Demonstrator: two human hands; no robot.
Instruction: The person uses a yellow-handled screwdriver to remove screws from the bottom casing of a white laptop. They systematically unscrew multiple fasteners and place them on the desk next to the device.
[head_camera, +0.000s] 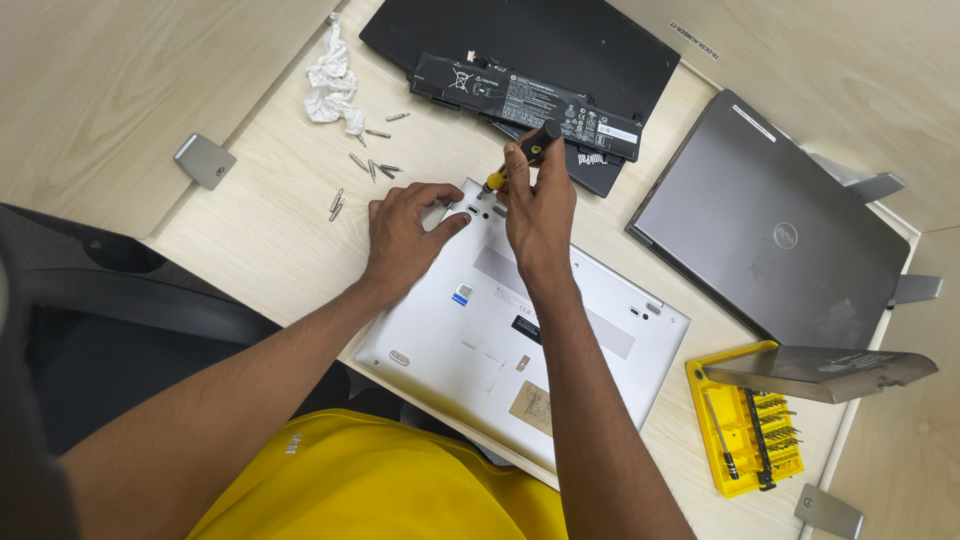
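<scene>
A silver laptop (560, 350) lies upside down on the wooden desk in front of me. My right hand (540, 205) grips a black and yellow screwdriver (522, 155), its tip set at the laptop's far corner. My left hand (405, 230) rests flat on that same corner, fingers spread beside the tip, holding nothing.
Several loose screwdriver bits (368, 165) and a crumpled white tissue (332, 85) lie at far left. A black laptop (540, 50) with a long black battery (525, 100) on it sits at the back. A grey laptop (770, 225) and a yellow bit case (745, 430) are at right.
</scene>
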